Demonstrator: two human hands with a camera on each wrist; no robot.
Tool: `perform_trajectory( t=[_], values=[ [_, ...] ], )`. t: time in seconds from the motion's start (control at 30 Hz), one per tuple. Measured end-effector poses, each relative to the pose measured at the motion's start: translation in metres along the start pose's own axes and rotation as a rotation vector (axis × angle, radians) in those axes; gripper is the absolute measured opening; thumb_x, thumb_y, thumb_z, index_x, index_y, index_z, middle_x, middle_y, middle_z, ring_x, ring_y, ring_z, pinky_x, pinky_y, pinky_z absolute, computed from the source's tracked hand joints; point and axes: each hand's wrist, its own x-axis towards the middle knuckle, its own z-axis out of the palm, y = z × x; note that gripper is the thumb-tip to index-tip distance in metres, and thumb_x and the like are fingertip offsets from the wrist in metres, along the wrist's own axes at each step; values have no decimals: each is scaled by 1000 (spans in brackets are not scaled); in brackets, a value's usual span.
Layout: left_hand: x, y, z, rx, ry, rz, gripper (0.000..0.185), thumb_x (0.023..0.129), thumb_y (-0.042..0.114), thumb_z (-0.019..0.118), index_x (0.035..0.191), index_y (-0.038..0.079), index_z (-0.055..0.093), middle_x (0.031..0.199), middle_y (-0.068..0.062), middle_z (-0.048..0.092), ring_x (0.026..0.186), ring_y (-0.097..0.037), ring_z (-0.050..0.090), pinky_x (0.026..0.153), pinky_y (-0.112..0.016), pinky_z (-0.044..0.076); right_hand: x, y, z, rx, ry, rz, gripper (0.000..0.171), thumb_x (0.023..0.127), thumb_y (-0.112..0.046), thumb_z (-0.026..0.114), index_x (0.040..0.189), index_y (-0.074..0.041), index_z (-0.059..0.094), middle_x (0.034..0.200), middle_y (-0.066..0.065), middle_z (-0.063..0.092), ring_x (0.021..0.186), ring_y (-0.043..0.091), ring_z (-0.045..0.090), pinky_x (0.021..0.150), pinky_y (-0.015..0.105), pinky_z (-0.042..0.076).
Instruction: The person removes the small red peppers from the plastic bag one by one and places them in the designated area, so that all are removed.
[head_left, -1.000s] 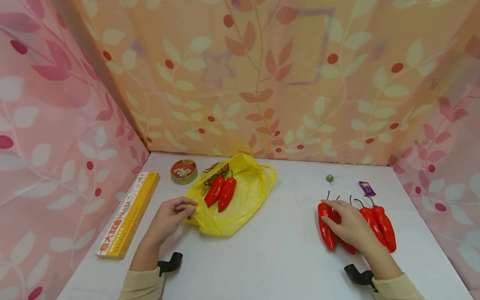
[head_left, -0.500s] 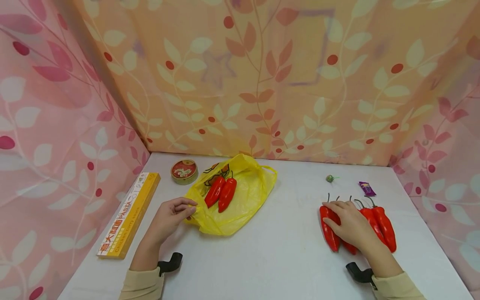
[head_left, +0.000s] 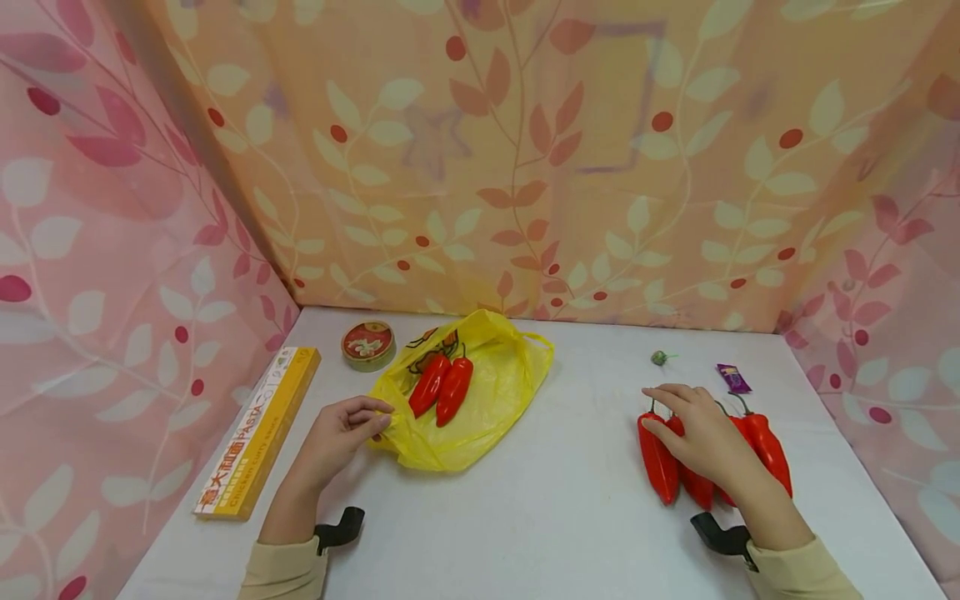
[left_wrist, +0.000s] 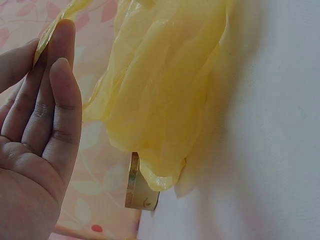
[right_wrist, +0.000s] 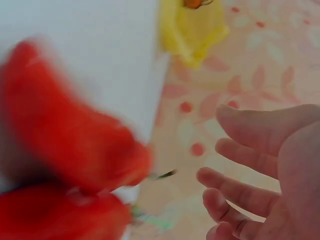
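A yellow plastic bag (head_left: pixel 491 400) lies open on the white table (head_left: pixel 555 517) with two red peppers (head_left: pixel 442 385) in its mouth. My left hand (head_left: pixel 378 419) pinches the bag's near left edge; in the left wrist view the film (left_wrist: pixel 165 100) runs up past my fingertips (left_wrist: pixel 60 45). At the right, several red peppers (head_left: pixel 658 458) lie side by side. My right hand (head_left: pixel 678 412) rests over them with fingers spread. In the right wrist view those fingers (right_wrist: pixel 250 150) are loosely open, apart from the blurred peppers (right_wrist: pixel 65 140).
A round red-lidded tin (head_left: pixel 368 343) and a long yellow pasta box (head_left: pixel 258 429) sit left of the bag. A small green object (head_left: pixel 659 357) and a purple wrapper (head_left: pixel 733 377) lie behind the right-hand peppers. Patterned cloth walls enclose three sides.
My right hand has slid a little forward over the peppers, its fingers reaching toward the stems, and the peppers lie closer together. The left hand and the bag have not moved.
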Motion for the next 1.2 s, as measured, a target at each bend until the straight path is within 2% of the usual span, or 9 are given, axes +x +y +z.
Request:
perform_trajectory(
  t=[0.1, 0.3, 0.57, 0.73, 0.87, 1.2],
  values=[
    [0, -1, 0, 0, -2, 2, 26, 94, 28, 73, 112, 9, 70, 89, -7, 75, 82, -22, 66, 78, -37, 58, 8, -13, -5, 43, 51, -35, 50, 93, -29, 73, 138, -12, 61, 136, 20, 59, 125, 42, 51, 92, 64, 51],
    [0, -1, 0, 9, -13, -7, 24, 94, 27, 73, 111, 10, 71, 88, -6, 75, 82, -22, 66, 78, -35, 58, 29, -35, -1, 106, 143, -158, 44, 93, -26, 74, 135, -16, 64, 132, 11, 65, 116, 32, 60, 88, 55, 56],
    [0, -2, 1, 14, -25, -9, 25, 94, 28, 73, 110, 9, 71, 88, -6, 75, 82, -22, 66, 78, -35, 57, 51, -56, 10, 195, 170, -214, 45, 91, -24, 76, 134, -19, 64, 128, 4, 67, 104, 20, 63, 76, 41, 58],
    [1, -1, 1, 10, -22, 2, 25, 94, 29, 73, 111, 9, 71, 90, -7, 75, 83, -22, 66, 79, -36, 57, 67, -69, 16, 273, 191, -265, 45, 91, -21, 77, 133, -16, 64, 127, 3, 68, 101, 20, 64, 72, 37, 57],
    [1, -1, 1, 9, -23, -2, 26, 94, 28, 73, 111, 9, 71, 90, -7, 76, 83, -22, 66, 80, -35, 58, 78, -78, 21, 325, 180, -278, 46, 90, -19, 78, 134, -14, 64, 126, 6, 69, 100, 21, 65, 70, 37, 57],
    [1, -1, -1, -4, -27, 16, 25, 94, 28, 73, 111, 9, 71, 89, -7, 75, 81, -22, 66, 78, -35, 58, 105, -105, 44, 447, 51, -234, 49, 91, -25, 77, 137, -17, 62, 131, 1, 66, 102, 25, 64, 74, 38, 57]
  ],
)
